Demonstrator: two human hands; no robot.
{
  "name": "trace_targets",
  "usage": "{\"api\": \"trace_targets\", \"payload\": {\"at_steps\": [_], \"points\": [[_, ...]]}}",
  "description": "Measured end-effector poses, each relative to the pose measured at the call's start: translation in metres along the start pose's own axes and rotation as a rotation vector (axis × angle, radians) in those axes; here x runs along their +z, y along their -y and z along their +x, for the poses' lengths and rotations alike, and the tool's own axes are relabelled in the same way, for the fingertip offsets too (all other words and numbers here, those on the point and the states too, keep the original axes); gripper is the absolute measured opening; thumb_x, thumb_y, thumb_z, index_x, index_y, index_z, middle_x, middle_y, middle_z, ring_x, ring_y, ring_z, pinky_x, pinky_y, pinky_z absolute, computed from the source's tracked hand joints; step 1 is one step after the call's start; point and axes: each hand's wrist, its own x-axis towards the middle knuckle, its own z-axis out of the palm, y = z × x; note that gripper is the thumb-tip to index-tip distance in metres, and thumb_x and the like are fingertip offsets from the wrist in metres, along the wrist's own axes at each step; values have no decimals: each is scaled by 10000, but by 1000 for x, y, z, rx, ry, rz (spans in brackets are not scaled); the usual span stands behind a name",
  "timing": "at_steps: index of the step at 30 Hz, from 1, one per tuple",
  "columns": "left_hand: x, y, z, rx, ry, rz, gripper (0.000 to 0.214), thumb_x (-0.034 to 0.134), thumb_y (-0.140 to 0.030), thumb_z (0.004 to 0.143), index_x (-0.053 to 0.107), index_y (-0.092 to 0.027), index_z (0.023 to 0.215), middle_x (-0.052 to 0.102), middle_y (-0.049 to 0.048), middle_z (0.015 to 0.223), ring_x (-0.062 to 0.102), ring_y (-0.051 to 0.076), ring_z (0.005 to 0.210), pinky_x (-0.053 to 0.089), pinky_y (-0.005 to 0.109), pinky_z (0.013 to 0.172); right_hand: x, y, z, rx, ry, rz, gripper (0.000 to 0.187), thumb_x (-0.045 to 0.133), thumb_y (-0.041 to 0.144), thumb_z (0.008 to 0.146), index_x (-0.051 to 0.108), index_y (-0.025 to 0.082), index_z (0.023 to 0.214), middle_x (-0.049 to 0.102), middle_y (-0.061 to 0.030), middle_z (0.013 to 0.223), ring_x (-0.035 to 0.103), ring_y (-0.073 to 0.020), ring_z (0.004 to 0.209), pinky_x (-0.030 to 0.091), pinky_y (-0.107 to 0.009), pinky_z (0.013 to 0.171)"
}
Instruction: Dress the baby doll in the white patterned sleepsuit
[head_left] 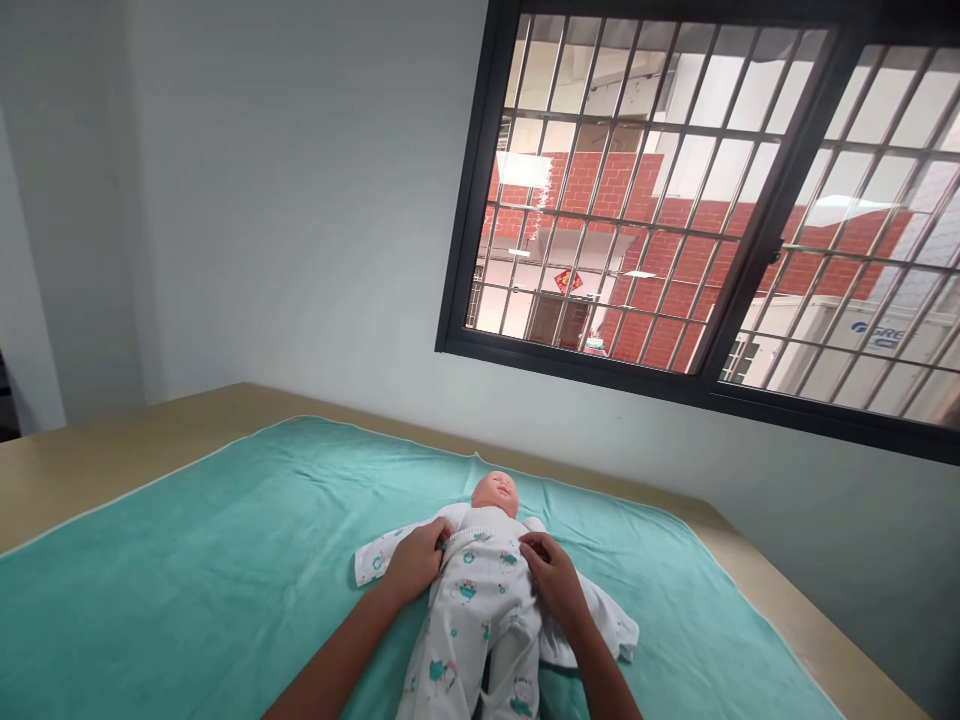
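A baby doll point(495, 492) lies on its back on a teal cloth point(225, 560), its head pointing toward the wall. It wears white printed trousers point(472, 620), and an open white printed top point(375, 560) is spread under it. My left hand point(415, 563) grips the trousers' waistband at the doll's left side in the picture, fingers curled. My right hand point(553, 578) grips the waistband on the other side, fingers curled over the fabric. Both forearms reach in from the bottom edge.
The cloth covers a beige table point(112, 440) that runs up against a pale wall. A barred, dark-framed window point(690, 200) sits above on the right, with a red brick building outside.
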Motion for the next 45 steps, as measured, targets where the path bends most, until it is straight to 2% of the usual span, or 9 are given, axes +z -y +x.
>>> {"api": "trace_targets", "payload": {"at_steps": [5,10,16,23,29,35,40,42,45], "points": [[-12,9,-2,45,91,-127,366,424,-73,620,530,-217,939,620,17,948,554,168,872,406,249,790,-1,-9,3,11,21,9,289,599,459,765,667,184,826,688,-42,839,609,-214,813,438,-298,771],[-22,17,-3,45,186,-210,336,434,-109,651,532,-223,951,583,-30,762,526,134,611,427,222,595,-2,-13,2,4,43,12,275,578,437,782,657,183,853,682,-45,863,604,-223,839,431,-305,784],[2,16,3,-21,-67,-186,333,416,-139,738,499,-199,1055,568,22,944,539,136,696,440,261,723,-1,-12,1,3,39,-7,241,558,411,797,636,187,841,673,-41,849,605,-219,831,434,-310,791],[11,14,-10,147,-72,-86,318,454,-102,752,589,-217,1015,610,18,969,550,170,863,421,268,780,14,1,-3,-76,-61,-19,233,525,406,832,644,228,925,669,-46,1017,614,-218,980,447,-330,910],[10,13,-12,192,-92,-150,295,426,-149,838,626,-216,1044,623,35,1003,565,176,926,441,283,850,13,5,-3,-115,23,-68,273,547,418,832,688,254,1000,564,-72,1293,492,-243,1239,392,-371,1038],[12,3,-2,173,-167,-191,262,443,-296,908,651,-206,1041,633,65,1064,571,195,1022,443,334,957,4,-10,4,-142,1,-210,155,563,354,811,627,214,792,565,-93,1301,454,-274,1277,335,-412,1076],[4,3,11,171,-139,3,170,556,-308,835,696,-221,880,598,68,1249,409,275,1291,315,453,1105,3,4,9,-217,89,-329,227,493,290,857,613,231,1040,665,-51,1007,596,-220,1022,430,-355,923],[-1,5,17,129,-82,24,126,590,-296,800,684,-213,806,595,59,1276,398,280,1315,315,438,1105,2,12,14,-233,115,-395,181,474,279,873,608,229,985,664,-28,921,609,-189,872,447,-309,803],[-3,7,26,93,-20,-9,105,574,-283,800,641,-210,765,623,41,1221,561,211,1144,422,329,990,4,16,25,-239,90,-486,114,493,270,873,565,211,807,652,-9,806,565,-161,740,388,-264,675]]}}
